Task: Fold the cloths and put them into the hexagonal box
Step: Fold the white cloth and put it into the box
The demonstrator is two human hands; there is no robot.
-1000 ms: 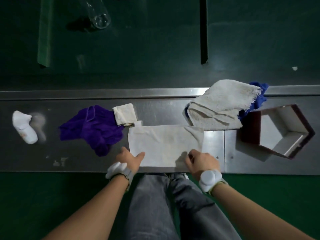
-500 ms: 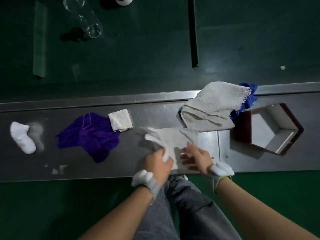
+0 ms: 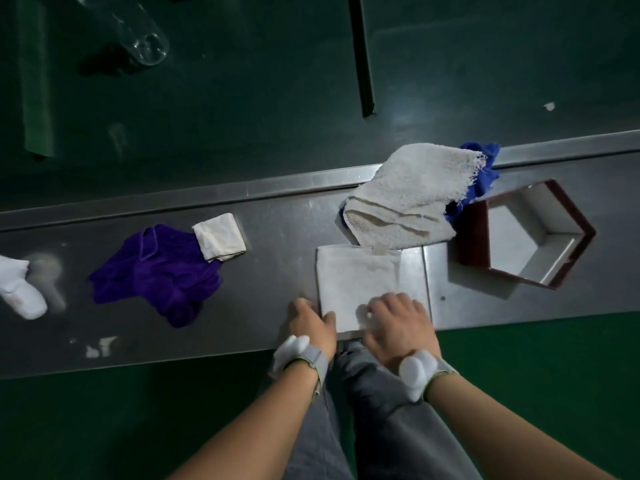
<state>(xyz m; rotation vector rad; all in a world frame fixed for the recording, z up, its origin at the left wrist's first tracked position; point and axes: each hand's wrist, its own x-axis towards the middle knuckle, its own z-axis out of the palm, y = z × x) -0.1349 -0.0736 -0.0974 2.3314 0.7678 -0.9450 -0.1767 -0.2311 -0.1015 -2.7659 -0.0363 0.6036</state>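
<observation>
A white cloth (image 3: 356,275) lies folded into a near square on the steel table (image 3: 277,254). My left hand (image 3: 311,320) rests at its near left corner, thumb on the cloth. My right hand (image 3: 398,323) presses flat on its near edge, fingers spread. The hexagonal box (image 3: 471,237), dark red outside and white inside, stands empty to the right. Behind the cloth lies a thick beige towel (image 3: 408,199) over a blue cloth (image 3: 485,174). At the left are a crumpled purple cloth (image 3: 156,275) and a small folded white cloth (image 3: 220,235).
A white sock-like item (image 3: 19,292) lies at the table's far left. On the green floor beyond the table are a clear bottle (image 3: 138,32), a dark bar (image 3: 362,57) and a green strip (image 3: 34,81). My grey-trousered legs are under the near edge.
The long white cloth was folded over from the left, halving it into a square. My left hand returned to the near left corner and my right hand now presses the near edge.
</observation>
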